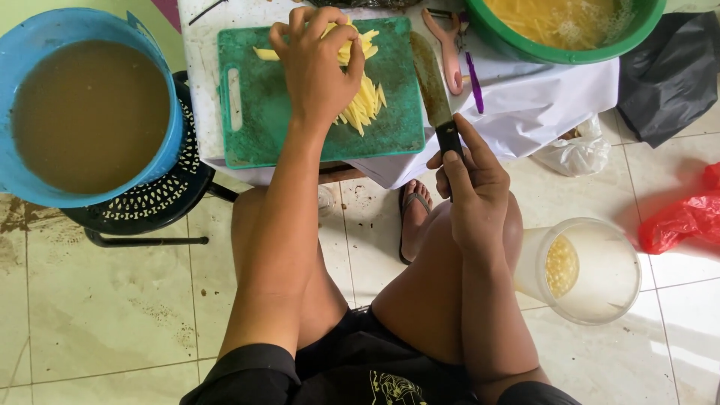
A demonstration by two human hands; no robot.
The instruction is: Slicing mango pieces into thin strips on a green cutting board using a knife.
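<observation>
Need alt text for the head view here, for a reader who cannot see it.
A seated person's left hand gathers pale potato sticks on a green cutting board, while the right hand holds a knife by its black handle. A blue tub of brown water sits to the left, a green basin beyond.

i see pale yellow potato strips (365,101) on a scuffed green cutting board (285,112), a blue tub (161,56) of murky brown water, a pink peeler (448,56), and a red bag (686,217).
</observation>
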